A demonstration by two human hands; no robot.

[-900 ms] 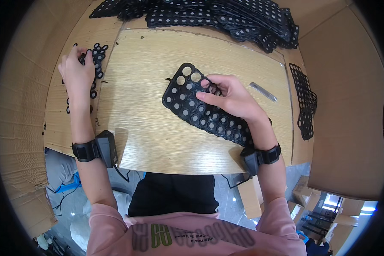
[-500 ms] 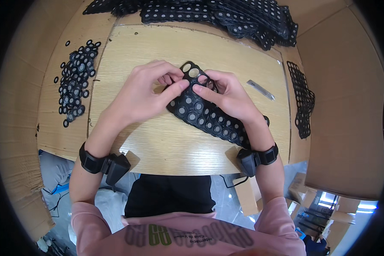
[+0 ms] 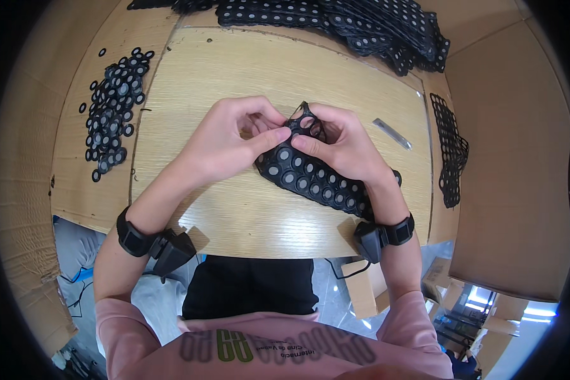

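Observation:
A black sheet (image 3: 316,180) with rows of round grey-centred discs lies slanted on the table under my hands. Its far end is lifted, and the strip there has open round holes. Thumb and fingers of my left hand (image 3: 250,133) pinch the sheet's far edge from the left. My right hand (image 3: 342,142) grips the same end from the right, thumb on top and fingers behind. The two thumbs almost meet over the sheet. My right wrist covers part of its near right end.
Loose black rings with grey centres (image 3: 114,114) are heaped at the left. Stacked disc sheets (image 3: 335,25) lie along the far edge. A holed black lattice strip (image 3: 448,152) lies at the right, near a cardboard wall (image 3: 513,152). A small flat metallic strip (image 3: 392,133) rests right of my hand.
My left hand has shifted right and closer to my right hand. The sheet's far end has bent, and its holes now face differently. Both hands still hold it.

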